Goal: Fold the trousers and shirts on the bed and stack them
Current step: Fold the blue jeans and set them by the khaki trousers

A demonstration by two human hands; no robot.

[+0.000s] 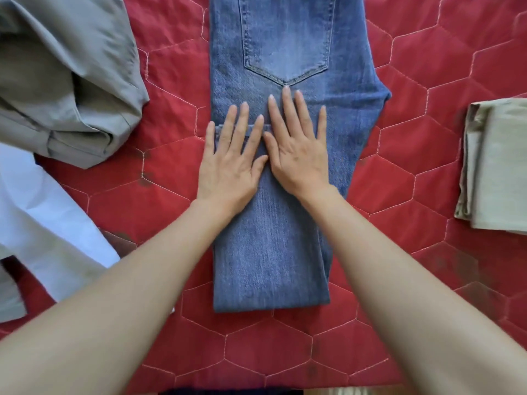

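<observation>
Blue jeans (273, 252) lie lengthwise down the middle of the red quilted bed (413, 166), back pocket up, with the legs folded up over the seat. Their hem edge sits just under my fingers. My left hand (231, 163) lies flat on the folded leg near the hem, fingers straight and spread. Beside it, thumbs touching, my right hand (296, 149) presses flat on the denim, with its fingertips reaching the point of the pocket.
A crumpled grey garment (65, 81) lies at the upper left. Below it a white garment (48, 223) spreads to the left edge. Folded beige trousers (496, 166) rest at the right edge. The near edge of the bed runs along the bottom.
</observation>
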